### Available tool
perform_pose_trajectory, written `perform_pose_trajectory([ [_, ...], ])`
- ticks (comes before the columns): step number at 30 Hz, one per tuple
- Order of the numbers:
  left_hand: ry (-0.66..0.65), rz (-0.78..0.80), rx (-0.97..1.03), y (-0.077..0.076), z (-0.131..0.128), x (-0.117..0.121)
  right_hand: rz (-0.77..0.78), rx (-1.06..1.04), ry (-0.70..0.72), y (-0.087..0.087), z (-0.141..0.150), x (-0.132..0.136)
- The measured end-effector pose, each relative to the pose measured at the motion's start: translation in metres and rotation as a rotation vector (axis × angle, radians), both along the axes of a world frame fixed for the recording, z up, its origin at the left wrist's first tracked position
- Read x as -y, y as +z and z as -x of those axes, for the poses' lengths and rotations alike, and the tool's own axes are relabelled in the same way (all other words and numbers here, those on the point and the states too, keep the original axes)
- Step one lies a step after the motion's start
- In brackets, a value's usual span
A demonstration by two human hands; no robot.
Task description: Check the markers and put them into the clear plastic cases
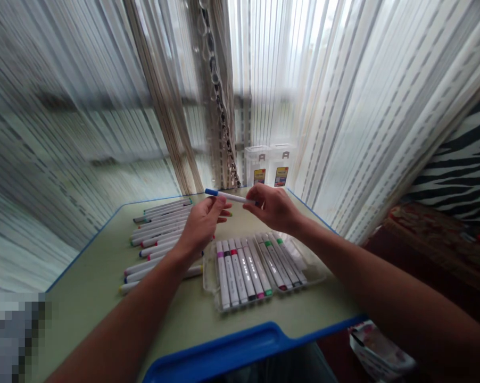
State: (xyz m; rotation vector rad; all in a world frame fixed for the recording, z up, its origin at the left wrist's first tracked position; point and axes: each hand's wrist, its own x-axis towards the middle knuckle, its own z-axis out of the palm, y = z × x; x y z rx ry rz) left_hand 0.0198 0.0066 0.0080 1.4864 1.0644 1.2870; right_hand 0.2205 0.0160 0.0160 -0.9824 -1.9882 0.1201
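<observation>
A white marker (234, 197) with a blue cap is held up crosswise over the far part of the table. My left hand (205, 217) grips it near the blue cap, thumb on top. At the marker's other end, my right hand (272, 206) pinches it between thumb and fingers. Below my hands lies a clear plastic case (208, 276) holding several white markers (243, 271) side by side. More white markers (160, 229) lie in a row on the table to the left, partly hidden behind my left hand and forearm.
The pale green table (100, 266) has a blue edge and a blue front tray (220, 354). Two clear packages (269, 165) stand at its back by the sheer curtains (264, 69). A chain (220, 101) hangs behind. A white basket (378, 351) sits low at the right.
</observation>
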Motion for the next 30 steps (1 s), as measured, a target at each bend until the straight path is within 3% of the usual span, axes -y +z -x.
perform_pose_trajectory([
  [4, -0.009, 0.087, 0.306, 0.000, -0.011, 0.006, -0.003, 0.034, 0.111, -0.002, 0.008, 0.008],
  [11, -0.091, 0.156, 0.495, 0.008, -0.010, 0.013, 0.037, -0.007, 0.190, 0.000, 0.007, 0.012],
  [14, -0.112, 0.161, 0.576, 0.012, -0.008, 0.017, 0.179, -0.090, 0.219, 0.001, 0.005, 0.012],
  [20, -0.159, 0.110, 0.657, 0.012, -0.006, 0.017, 0.509, -0.310, 0.433, -0.001, 0.011, 0.011],
  [26, -0.053, 0.102, 0.649, 0.013, -0.002, 0.013, 0.425, -0.445, 0.320, -0.002, 0.008, 0.004],
  [30, -0.014, 0.147, 0.517, 0.010, 0.005, 0.009, 0.343, -0.516, 0.284, -0.006, 0.004, -0.004],
])
